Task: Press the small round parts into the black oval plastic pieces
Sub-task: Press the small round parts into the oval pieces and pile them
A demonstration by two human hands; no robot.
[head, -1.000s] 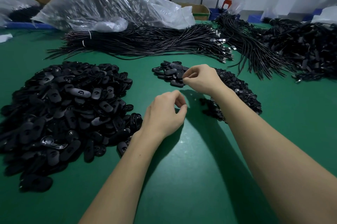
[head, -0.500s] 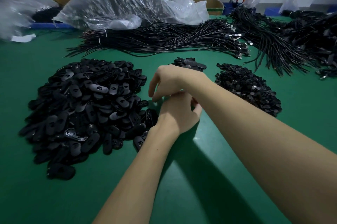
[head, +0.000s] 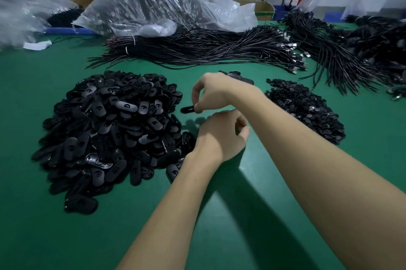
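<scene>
A large heap of black oval plastic pieces (head: 109, 129) lies on the green table (head: 219, 214) at the left. A smaller heap of small round parts (head: 305, 109) lies at the right. My right hand (head: 215, 93) reaches across above my left hand and pinches one black oval piece (head: 187, 109) at the heap's right edge. My left hand (head: 222, 135) sits just below it with fingers curled; I cannot see whether anything is inside them. A few oval pieces (head: 239, 77) show behind my right hand.
Bundles of black cables (head: 208, 49) stretch across the table's far side, with more cables (head: 351, 49) at the right. Clear plastic bags (head: 158, 3) lie behind them. A shelf and cardboard boxes stand at the back.
My right hand has swung left from the small far group of pieces, crossed over my left hand, and now pinches an oval piece by the large heap. My left hand stayed roughly in place.
</scene>
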